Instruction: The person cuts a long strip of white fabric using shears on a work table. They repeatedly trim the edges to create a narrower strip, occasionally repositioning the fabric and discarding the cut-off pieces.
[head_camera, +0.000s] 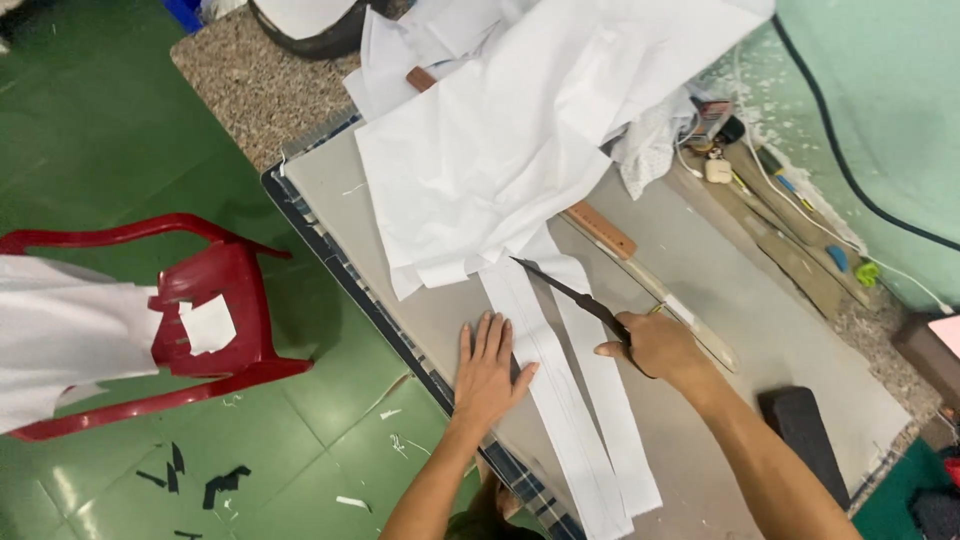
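The left hand (487, 368) lies flat at lower centre, fingers loosely spread, pressing the near edge of a long white fabric strip (560, 400) that runs down toward the bottom of the frame. The right hand (655, 345) is curled tight around the handles of dark metal scissors (570, 290), blades pointing up-left over the strip; whether the blades gape I cannot tell. Crumpled white cloth (500, 140) heaps at upper centre, partly covering a wooden ruler (600, 230). The grey table (760, 310) looks smooth. A glossy red plastic chair (215, 300) stands at left, half draped.
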